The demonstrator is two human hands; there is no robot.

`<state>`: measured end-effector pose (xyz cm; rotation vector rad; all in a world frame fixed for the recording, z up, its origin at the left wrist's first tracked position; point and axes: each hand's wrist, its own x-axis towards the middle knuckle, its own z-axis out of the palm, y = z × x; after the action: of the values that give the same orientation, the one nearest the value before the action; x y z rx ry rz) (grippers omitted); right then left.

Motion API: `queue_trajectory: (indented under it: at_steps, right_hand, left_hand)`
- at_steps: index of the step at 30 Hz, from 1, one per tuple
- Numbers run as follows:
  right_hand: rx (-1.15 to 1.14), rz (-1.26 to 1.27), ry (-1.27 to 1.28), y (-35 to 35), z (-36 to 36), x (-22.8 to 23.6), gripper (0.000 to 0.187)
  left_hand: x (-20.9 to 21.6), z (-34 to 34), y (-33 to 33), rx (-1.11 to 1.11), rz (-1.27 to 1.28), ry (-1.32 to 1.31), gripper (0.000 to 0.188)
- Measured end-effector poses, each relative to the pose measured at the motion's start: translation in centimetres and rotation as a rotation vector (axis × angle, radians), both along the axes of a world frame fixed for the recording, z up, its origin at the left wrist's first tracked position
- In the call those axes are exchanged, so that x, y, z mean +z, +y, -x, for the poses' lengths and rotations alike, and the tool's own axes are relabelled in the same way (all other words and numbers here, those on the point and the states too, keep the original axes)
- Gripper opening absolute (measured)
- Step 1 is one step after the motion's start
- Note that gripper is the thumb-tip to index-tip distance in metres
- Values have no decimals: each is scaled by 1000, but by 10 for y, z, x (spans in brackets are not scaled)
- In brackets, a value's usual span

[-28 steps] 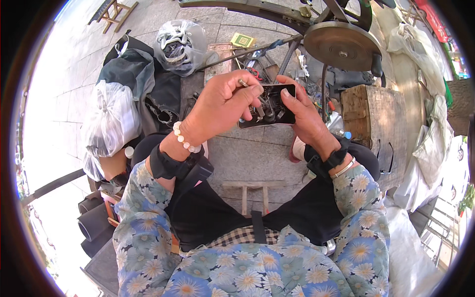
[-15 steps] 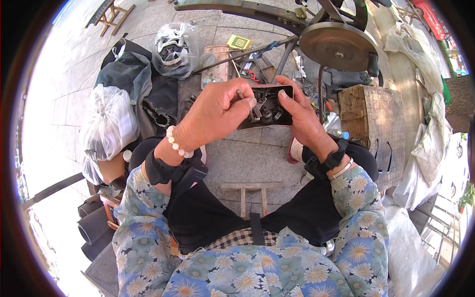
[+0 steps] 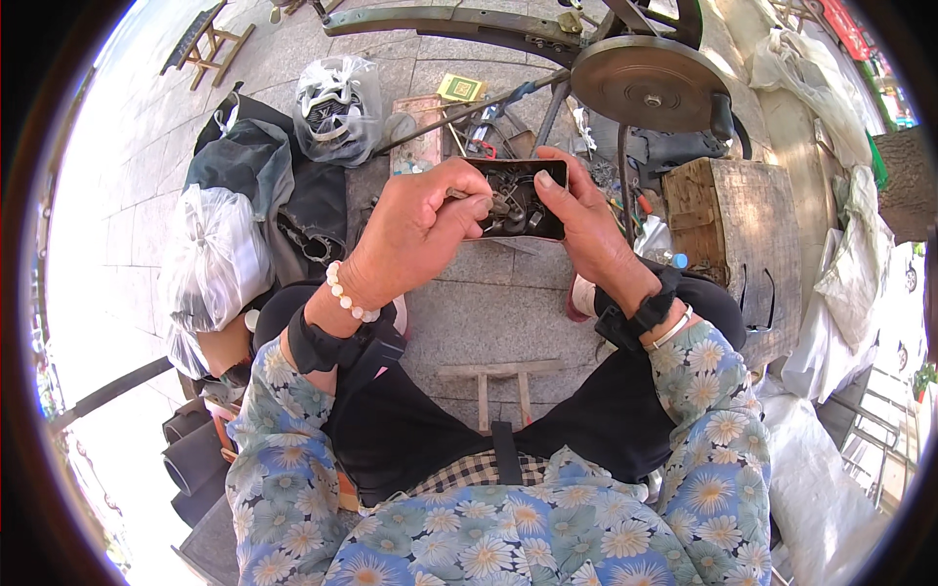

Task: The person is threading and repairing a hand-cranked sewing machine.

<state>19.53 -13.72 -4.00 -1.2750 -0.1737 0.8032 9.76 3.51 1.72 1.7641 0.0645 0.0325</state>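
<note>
Above your lap, in the head view, your right hand (image 3: 586, 220) grips a small dark rectangular tin (image 3: 520, 200) by its right side, thumb laid along the top rim, so that the open tin is held level over the paving stones (image 3: 489, 313). Your left hand (image 3: 415, 230) reaches into the tin from the left, its fingertips pressed together in a pinch on a small metal part (image 3: 500, 207); what kind of part it is cannot be told at this size. More small metal pieces lie loose in the tin beneath the pinch. Judged from this, the picking-out is under way: the piece is pinched but not yet lifted clear of the tin, and the rest of the contents remain to be sorted. Beyond your hands stands a round metal wheel (image 3: 650, 83) on a frame, with a wooden block (image 3: 723, 210) just beside it at right. Two knotted plastic bags (image 3: 337, 107) (image 3: 215, 259) rest on dark cloth at left. A low wooden stool (image 3: 498, 376) sits between your knees.
</note>
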Motion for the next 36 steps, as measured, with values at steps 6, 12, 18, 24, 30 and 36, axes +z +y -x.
queue_trajectory:
  at_steps: [6,12,18,24,30,36]
  right_hand:
    - [20,24,-82,-1,1,-2,43]
    - [-2,-26,35,-2,0,-5,42]
    - [-5,-48,7,1,3,-2,42]
    - [27,32,0,0,4,0,41]
    - [65,37,-52,1,4,2,42]
    - [43,7,-66,-4,1,2,43]
  left_hand:
    - [-1,-3,1,29,28,35,8]
    - [-2,-2,4,31,55,28,11]
    - [10,-1,3,-85,-36,97,11]
    - [10,-2,3,-136,-56,100,10]
    - [-1,0,10,-206,-198,-7,6]
    - [-1,-1,4,-251,-234,-52,10]
